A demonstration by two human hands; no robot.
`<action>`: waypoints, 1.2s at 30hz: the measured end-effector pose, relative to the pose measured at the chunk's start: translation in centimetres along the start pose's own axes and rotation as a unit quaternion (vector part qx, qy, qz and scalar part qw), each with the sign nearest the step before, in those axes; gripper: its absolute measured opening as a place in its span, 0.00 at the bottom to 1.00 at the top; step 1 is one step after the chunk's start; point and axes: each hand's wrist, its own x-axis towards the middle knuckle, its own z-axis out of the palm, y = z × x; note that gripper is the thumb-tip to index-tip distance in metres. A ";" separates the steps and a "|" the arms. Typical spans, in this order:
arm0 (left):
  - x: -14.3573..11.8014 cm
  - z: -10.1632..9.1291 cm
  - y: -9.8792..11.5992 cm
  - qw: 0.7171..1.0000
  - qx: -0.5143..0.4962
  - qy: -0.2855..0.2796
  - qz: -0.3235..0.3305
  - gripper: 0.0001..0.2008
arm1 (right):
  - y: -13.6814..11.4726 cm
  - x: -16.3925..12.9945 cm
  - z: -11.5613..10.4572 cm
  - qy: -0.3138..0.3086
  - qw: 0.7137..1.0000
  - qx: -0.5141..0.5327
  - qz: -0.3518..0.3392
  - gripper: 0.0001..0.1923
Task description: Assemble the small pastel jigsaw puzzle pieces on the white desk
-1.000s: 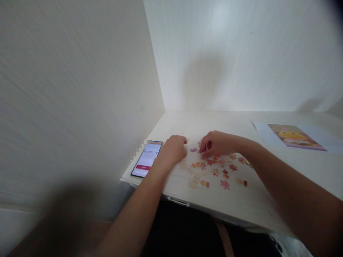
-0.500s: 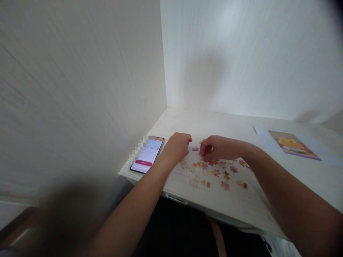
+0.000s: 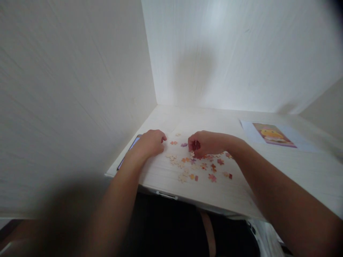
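Note:
Small jigsaw pieces (image 3: 199, 167) in orange, pink and cream lie scattered on the white desk (image 3: 241, 192). My right hand (image 3: 207, 142) rests at the far edge of the scatter, fingers curled tight around what looks like a small reddish piece. My left hand (image 3: 150, 142) lies knuckles-up on the desk to the left, fingers curled, with nothing visible in it. A lone orange piece (image 3: 174, 142) and a purple piece (image 3: 183, 145) sit between the two hands.
A phone (image 3: 130, 148) lies at the desk's left edge, mostly hidden under my left wrist. A printed picture of a yellow figure (image 3: 273, 134) lies at the back right. White walls close in at the left and the back.
My left hand has slid left over the phone, uncovering the orange piece. My right hand has closed into a tighter pinch. The view has shifted slightly.

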 end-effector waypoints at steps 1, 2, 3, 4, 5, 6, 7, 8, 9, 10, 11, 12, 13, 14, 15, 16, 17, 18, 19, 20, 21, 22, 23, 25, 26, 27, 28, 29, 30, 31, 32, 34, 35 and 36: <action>0.0 0.0 0.1 1.000 0.003 -0.004 -0.003 0.16 | 0.0 0.0 0.0 0.010 1.000 -0.004 -0.003 0.07; 0.0 0.1 0.3 1.000 0.004 -0.007 -0.005 0.15 | 0.1 0.1 0.1 0.021 1.000 -0.006 -0.006 0.05; 0.1 0.2 0.4 1.000 0.004 -0.007 -0.006 0.15 | 0.1 0.2 0.1 0.035 0.999 -0.007 -0.010 0.04; 0.1 0.3 0.5 1.000 0.003 -0.006 -0.005 0.14 | 0.0 0.3 0.2 0.052 0.999 -0.008 -0.012 0.03; 0.2 0.4 0.6 1.000 0.001 -0.003 -0.003 0.15 | 0.0 0.5 0.2 0.072 0.997 -0.011 -0.015 0.03; 0.3 0.5 0.6 1.000 -0.001 0.001 -0.001 0.15 | -0.1 0.6 0.3 0.094 0.995 -0.017 -0.020 0.03; 0.3 0.5 0.7 1.000 -0.004 0.008 0.001 0.15 | -0.3 0.8 0.5 0.115 0.993 -0.024 -0.027 0.04; 0.4 0.6 0.7 1.000 -0.007 0.017 0.003 0.16 | -0.4 0.9 0.6 0.133 0.990 -0.033 -0.036 0.04; 0.5 0.7 0.7 1.000 -0.009 0.027 0.005 0.16 | -0.6 1.0 0.7 0.148 0.987 -0.040 -0.043 0.05; 0.6 0.7 0.8 0.999 -0.012 0.036 0.006 0.15 | -0.8 1.1 0.9 0.156 0.985 -0.046 -0.050 0.06; 0.6 0.8 0.8 0.999 -0.013 0.044 0.006 0.14 | -0.9 1.1 1.0 0.157 0.985 -0.047 -0.054 0.08; 0.6 0.8 0.9 0.999 -0.015 0.048 0.006 0.13 | -1.0 1.1 1.1 0.152 0.986 -0.044 -0.053 0.09; 0.7 0.9 1.0 0.999 -0.017 0.051 0.006 0.12 | -1.0 1.1 1.1 0.143 0.988 -0.040 -0.049 0.10; 0.7 0.9 1.0 0.999 -0.018 0.051 0.007 0.12 | -1.0 1.0 1.0 0.129 0.990 -0.034 -0.044 0.11; 0.7 0.9 1.1 0.999 -0.019 0.050 0.008 0.12 | -0.9 0.9 0.9 0.115 0.992 -0.027 -0.038 0.11; 0.7 1.0 1.2 0.999 -0.021 0.049 0.009 0.12 | -0.8 0.8 0.8 0.101 0.994 -0.017 -0.033 0.12; 0.7 1.0 1.3 0.999 -0.023 0.049 0.010 0.12 | -0.7 0.7 0.6 0.087 0.996 -0.005 -0.028 0.12; 0.6 1.0 1.4 0.998 -0.024 0.049 0.010 0.12 | -0.7 0.6 0.5 0.073 0.997 0.008 -0.027 0.11; 0.6 1.0 1.6 0.998 -0.025 0.049 0.010 0.11 | -0.6 0.5 0.3 0.057 0.998 0.019 -0.027 0.10; 0.5 1.0 1.7 0.998 -0.026 0.049 0.010 0.11 | -0.6 0.4 0.2 0.041 0.998 0.027 -0.027 0.11; 0.5 1.0 1.9 0.998 -0.026 0.049 0.010 0.10 | -0.7 0.3 0.0 0.027 0.999 0.029 -0.026 0.12; 0.5 1.0 2.0 0.998 -0.026 0.047 0.013 0.09 | -0.7 0.2 0.0 0.016 0.999 0.025 -0.022 0.14; 0.4 1.0 2.2 0.998 -0.026 0.045 0.018 0.08 | -0.7 0.2 0.0 0.008 1.000 0.019 -0.018 0.16; 0.3 1.0 2.6 0.998 -0.026 0.038 0.034 0.07 | -0.8 0.2 0.0 -0.002 1.000 0.008 -0.013 0.17; 0.2 1.0 2.7 0.998 -0.028 0.034 0.044 0.08 | -0.8 0.2 0.0 -0.009 1.000 0.006 -0.014 0.16; 0.1 0.9 2.8 0.998 -0.031 0.029 0.054 0.09 | -0.7 0.2 0.1 -0.014 1.000 0.007 -0.018 0.14; 0.0 0.9 2.9 0.997 -0.034 0.025 0.063 0.10 | -0.7 0.3 0.1 -0.019 1.000 0.010 -0.023 0.13; -0.1 0.8 3.0 0.997 -0.036 0.022 0.069 0.11 | -0.6 0.3 0.1 -0.020 0.999 0.017 -0.028 0.11; -0.2 0.7 3.0 0.996 -0.037 0.018 0.073 0.12 | -0.5 0.3 0.1 -0.018 0.999 0.024 -0.031 0.09; -0.3 0.6 3.0 0.996 -0.038 0.015 0.075 0.13 | -0.5 0.4 0.1 -0.011 0.999 0.031 -0.032 0.08; -0.4 0.5 3.0 0.996 -0.039 0.012 0.076 0.13 | -0.4 0.3 0.0 -0.001 0.999 0.035 -0.030 0.07; -0.5 0.4 2.9 0.996 -0.042 0.007 0.075 0.12 | -0.4 0.3 0.0 0.025 0.999 0.033 -0.024 0.06; -0.4 0.4 2.8 0.996 -0.045 0.005 0.075 0.11 | -0.4 0.3 -0.1 0.036 0.999 0.027 -0.025 0.05; -0.3 0.4 2.7 0.996 -0.046 0.005 0.074 0.10 | -0.5 0.2 -0.1 0.044 0.998 0.020 -0.027 0.05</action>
